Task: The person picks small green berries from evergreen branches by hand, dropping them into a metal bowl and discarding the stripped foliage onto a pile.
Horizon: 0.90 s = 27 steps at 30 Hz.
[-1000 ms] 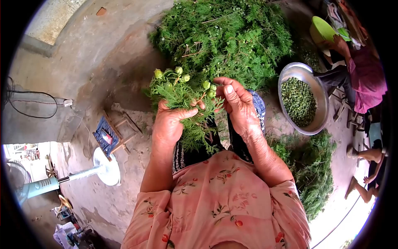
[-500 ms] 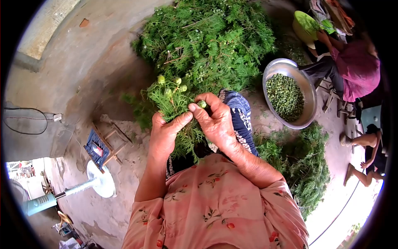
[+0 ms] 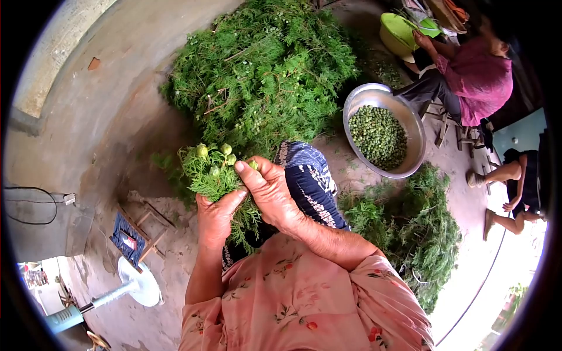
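Observation:
A feathery green sprig [image 3: 213,182] with several round green cones at its top stands in front of my body. Around its stem, my left hand [image 3: 218,217] is closed, thumb on top. My right hand [image 3: 266,190] is at the sprig's right side, thumb and forefinger pinched beside the cones. A round green cone [image 3: 253,165] shows at those fingertips. To the right, a metal basin [image 3: 417,137] holds a heap of small green cones [image 3: 377,136].
Ahead lies a large pile of green branches [image 3: 263,70]; a smaller pile [image 3: 410,228] is at right. A person in a magenta top [image 3: 477,79] sits by a lime basin [image 3: 398,32]. Another person's legs [image 3: 497,175] show far right. A stool [image 3: 132,237] and fan [image 3: 140,284] stand left.
The view has shifted, so the surroundings sit further left. My right thumb and fingers have moved from the sprig's side closer to the cones at its top. The left hand keeps its hold.

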Motion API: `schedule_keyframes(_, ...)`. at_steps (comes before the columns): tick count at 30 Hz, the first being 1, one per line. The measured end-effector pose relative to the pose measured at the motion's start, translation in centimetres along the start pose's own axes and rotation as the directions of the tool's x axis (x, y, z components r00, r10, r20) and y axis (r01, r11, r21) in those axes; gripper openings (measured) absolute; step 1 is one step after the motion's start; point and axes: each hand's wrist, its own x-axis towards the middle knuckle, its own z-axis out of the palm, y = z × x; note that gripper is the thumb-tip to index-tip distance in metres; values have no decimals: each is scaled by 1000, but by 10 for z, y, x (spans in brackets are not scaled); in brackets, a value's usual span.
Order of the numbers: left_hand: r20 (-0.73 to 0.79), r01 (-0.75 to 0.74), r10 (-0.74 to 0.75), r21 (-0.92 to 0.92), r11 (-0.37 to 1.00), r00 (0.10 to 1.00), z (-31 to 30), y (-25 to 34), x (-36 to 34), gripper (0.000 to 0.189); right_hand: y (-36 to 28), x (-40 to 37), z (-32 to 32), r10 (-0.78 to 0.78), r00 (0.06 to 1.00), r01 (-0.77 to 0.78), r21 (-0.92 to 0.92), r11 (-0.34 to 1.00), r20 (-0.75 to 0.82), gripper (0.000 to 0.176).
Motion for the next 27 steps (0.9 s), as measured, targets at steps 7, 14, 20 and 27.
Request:
schedule_keyframes(7, 38, 100, -103, 54, 993, 994, 2, 4, -1, 23, -14, 9, -13, 424, 896, -384, 243, 891, -136, 28)
schedule_keyframes(14, 72, 88, -110, 264, 960, 991, -2, 13, 1, 13, -9, 19, -46, 359, 933, -345, 254, 903, -8, 34)
schedule_keyframes(20, 91, -92, 57, 451, 888, 994, -12, 17, 3, 42, -9, 24, -65, 252, 967, -249, 395, 884, 46, 14)
schedule_keyframes(27, -65, -83, 131, 490, 868, 989, -8, 17, 3, 51, -25, 24, -102, 319, 919, -215, 384, 898, -232, 20)
